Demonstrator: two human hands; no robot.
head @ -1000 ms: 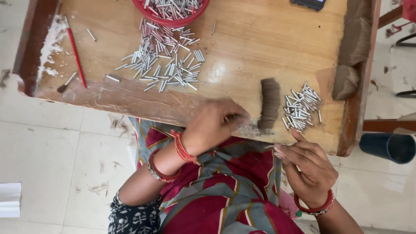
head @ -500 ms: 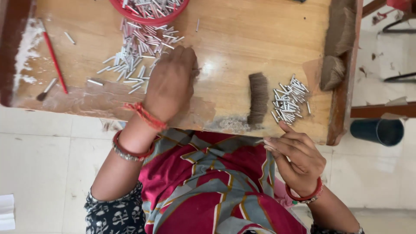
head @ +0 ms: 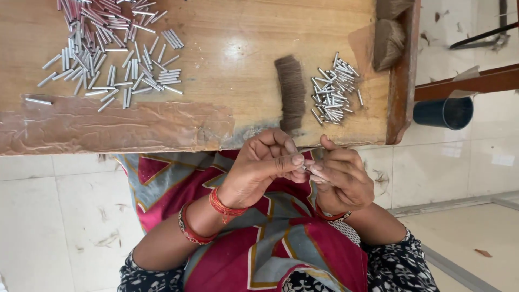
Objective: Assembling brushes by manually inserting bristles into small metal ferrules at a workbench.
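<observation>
A person's two hands are meeting just below the near edge of a wooden table [head: 227, 38], over a lap draped in red patterned cloth [head: 254, 254]. The left hand [head: 259, 167] is pinching with thumb and forefinger closed on one end of a small metal tube [head: 311, 171]; the right hand [head: 340, 178] is curling its fingers around the tube's other end, so that little of the tube is showing between the fingertips. Red bangles [head: 208, 216] are circling the left wrist.

On the table, a brown tuft of fibre [head: 291, 89] is lying just above the hands, with a small pile of tubes [head: 332, 89] just beside it to the right. A larger scatter of tubes [head: 108, 54] is spreading well apart to the left, above a patch of brown tape [head: 108, 124] along the table's edge. More fibre bundles [head: 388, 40] are resting at the table's far right corner, and a dark cup [head: 443, 112] is sitting beyond the table on the floor.
</observation>
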